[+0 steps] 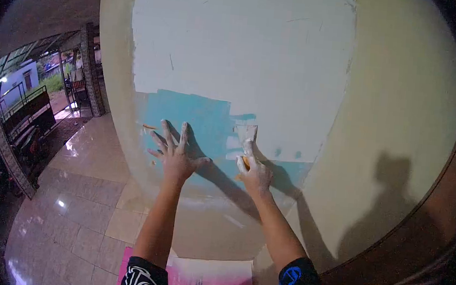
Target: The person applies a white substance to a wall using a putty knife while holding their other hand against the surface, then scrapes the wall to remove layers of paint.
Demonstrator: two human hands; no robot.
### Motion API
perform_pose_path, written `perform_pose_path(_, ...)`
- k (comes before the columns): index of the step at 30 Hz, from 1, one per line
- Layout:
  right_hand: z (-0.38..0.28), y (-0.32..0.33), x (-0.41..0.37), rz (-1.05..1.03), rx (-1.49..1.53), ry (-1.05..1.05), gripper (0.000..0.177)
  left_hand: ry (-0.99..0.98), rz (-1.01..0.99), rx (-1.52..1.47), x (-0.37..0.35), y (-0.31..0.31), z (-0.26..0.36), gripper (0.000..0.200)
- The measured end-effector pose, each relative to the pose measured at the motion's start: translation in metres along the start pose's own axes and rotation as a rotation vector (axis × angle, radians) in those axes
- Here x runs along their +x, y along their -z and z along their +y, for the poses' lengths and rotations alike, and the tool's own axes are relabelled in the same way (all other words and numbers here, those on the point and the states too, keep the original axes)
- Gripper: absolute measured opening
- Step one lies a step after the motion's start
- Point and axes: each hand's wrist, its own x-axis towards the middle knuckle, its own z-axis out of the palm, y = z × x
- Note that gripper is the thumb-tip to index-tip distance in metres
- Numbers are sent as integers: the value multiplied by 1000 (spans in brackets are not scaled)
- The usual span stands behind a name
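Observation:
My left hand (175, 153) has its fingers spread, over the lower left of a blue-green painted area (203, 113) on the wall. White residue coats its fingers. To its right, my right hand (255, 172) is wrapped round the yellow handle of a scraper (247, 134), with a finger stretched along the blade. The blade points up and lies against the wall near the right edge of the blue-green area, beside white smears. Above both hands a large white coat (242, 46) covers the wall.
Below the hands is a pink and white box (205, 279). A glossy tiled floor (79, 200) extends at the left, towards an opening with a dark metal gate (33, 109). Shadows fall on the yellowish wall (406, 93) at the right.

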Motion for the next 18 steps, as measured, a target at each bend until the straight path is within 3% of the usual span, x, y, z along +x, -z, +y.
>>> perform_pose_path(5, -2, -2, -3, -23, 15, -19, 65, -66, -26, 30, 35, 35, 7, 130)
perform_pose_path(9, -18, 8, 7, -57, 1, -111, 65, -15, -99, -11, 35, 22, 9, 140)
perform_pose_path(10, -16, 6, 5, -5, 23, -61, 62, 33, -196, 37, 35, 25, 14, 142)
perform_pose_path(15, -8, 12, 17, 51, 108, -86, 60, 90, -243, 14, 39, 29, 19, 144)
perform_pose_path(18, -14, 24, 50, 119, 60, 1, 66, 20, -110, 8, 38, 20, 12, 146)
